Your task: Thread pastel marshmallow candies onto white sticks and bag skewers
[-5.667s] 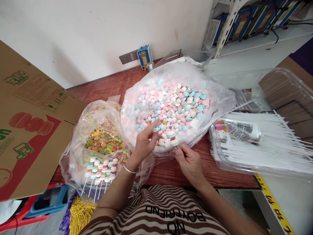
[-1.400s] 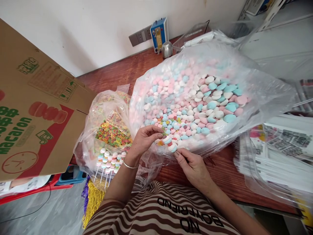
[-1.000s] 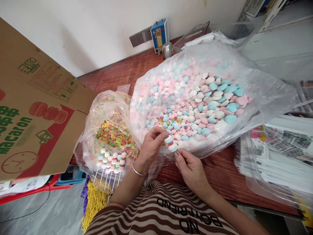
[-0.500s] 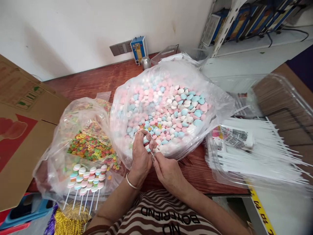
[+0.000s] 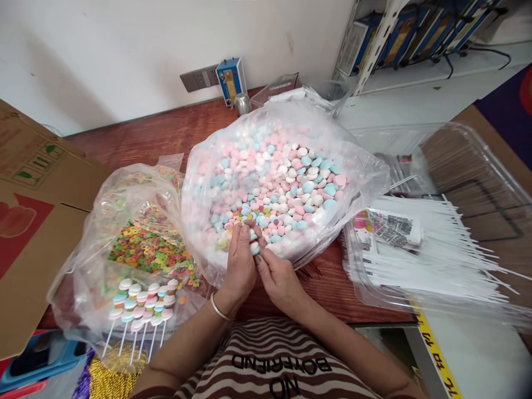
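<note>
My left hand (image 5: 242,260) is closed around a small stack of pale candies (image 5: 254,242), over the near edge of a big clear bag (image 5: 199,221) of pink, white and blue candies (image 5: 312,188). Against the lower end of that stack, my right hand (image 5: 279,277) has its thumb and fingers pinched together; a stick there is hidden. To the left, several finished-looking candy stacks on white sticks (image 5: 143,305) lie on a plastic bag holding colourful ring-shaped pieces (image 5: 145,246).
A clear tray (image 5: 374,299) of white sticks (image 5: 440,255) is at the right. A cardboard box (image 5: 37,221) stands at the left. Behind the big bag are a blue device (image 5: 231,82) and a metal cup (image 5: 242,103). The tabletop (image 5: 162,128) is reddish wood.
The view has shifted slightly. My fingers have moved closer around the stack, and the white stick seen between my hands before no longer shows.
</note>
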A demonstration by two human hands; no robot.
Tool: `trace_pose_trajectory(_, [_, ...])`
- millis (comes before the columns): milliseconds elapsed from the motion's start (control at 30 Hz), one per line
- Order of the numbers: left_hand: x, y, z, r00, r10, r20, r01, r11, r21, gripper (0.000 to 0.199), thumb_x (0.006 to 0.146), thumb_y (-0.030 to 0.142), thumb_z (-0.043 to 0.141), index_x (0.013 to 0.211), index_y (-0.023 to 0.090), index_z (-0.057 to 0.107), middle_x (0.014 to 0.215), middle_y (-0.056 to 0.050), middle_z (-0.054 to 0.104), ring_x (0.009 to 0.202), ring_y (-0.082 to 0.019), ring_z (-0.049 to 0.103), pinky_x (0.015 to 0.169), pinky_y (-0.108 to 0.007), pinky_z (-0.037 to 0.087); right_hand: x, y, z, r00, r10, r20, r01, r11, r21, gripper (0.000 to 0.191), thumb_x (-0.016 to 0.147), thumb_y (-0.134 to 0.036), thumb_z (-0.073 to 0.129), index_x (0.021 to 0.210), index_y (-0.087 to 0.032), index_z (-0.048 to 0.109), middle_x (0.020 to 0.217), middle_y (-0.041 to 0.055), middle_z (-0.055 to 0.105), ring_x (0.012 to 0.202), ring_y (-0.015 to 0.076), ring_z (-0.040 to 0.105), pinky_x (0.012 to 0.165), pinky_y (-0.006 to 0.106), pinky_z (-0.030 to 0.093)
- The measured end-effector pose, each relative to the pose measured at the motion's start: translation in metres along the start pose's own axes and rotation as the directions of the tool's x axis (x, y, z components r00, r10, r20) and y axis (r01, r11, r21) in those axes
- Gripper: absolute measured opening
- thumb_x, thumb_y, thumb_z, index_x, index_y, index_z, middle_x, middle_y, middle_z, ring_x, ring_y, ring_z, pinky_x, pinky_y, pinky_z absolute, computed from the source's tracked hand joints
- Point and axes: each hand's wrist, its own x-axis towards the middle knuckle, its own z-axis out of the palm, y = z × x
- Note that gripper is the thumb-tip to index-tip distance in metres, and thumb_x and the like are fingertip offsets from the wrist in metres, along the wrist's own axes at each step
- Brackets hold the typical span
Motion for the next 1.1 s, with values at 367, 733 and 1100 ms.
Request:
trace_pose_trajectory(367, [0.091,0.043,0.033,0.831,0.045,0.554,-0.472,0.584,0.660,0.018,0.093,0.026,0.058,0.098,0.020,0.075,0.098,-0.005,0.076,0.092,-0.021,0.068,0.086,-0.033,0.051,-0.042,0.013,-0.054,0.924,0.291,-0.247,-0.140,0.861,0.490,0.032,0.104,-0.046,0.050,0.089,-0.019,0.061,0.053,-0.0082,0.040,0.045,0.0082,0.034,0.044,0.022,0.027])
trace_pose_trajectory(733, [0.113,0.001,0.067,0.792,0.104,0.602,-0.574,0.461,0.676,0.008,0.087,0.027,0.068,0.084,0.019,0.069,0.091,-0.005,0.073,0.082,-0.019,0.065,0.076,-0.032,0.049,-0.054,0.026,-0.062,0.885,0.345,-0.311,-0.143,0.839,0.525,0.030,0.103,-0.046,0.055,0.095,-0.019,0.064,0.052,-0.0083,0.040,0.046,0.0074,0.034,0.044,0.020,0.026])
trace_pose_trajectory(1100, [0.113,0.000,0.060,0.853,0.120,0.508,-0.355,0.846,0.397,0.017,0.085,0.028,0.071,0.095,0.020,0.059,0.076,0.000,0.071,0.076,-0.018,0.074,0.069,-0.027,0.055,-0.054,0.027,-0.060,0.888,0.332,-0.319,-0.104,0.819,0.564,0.028,0.104,-0.044,0.054,0.096,-0.020,0.064,0.053,-0.0086,0.040,0.046,0.0079,0.034,0.043,0.021,0.025])
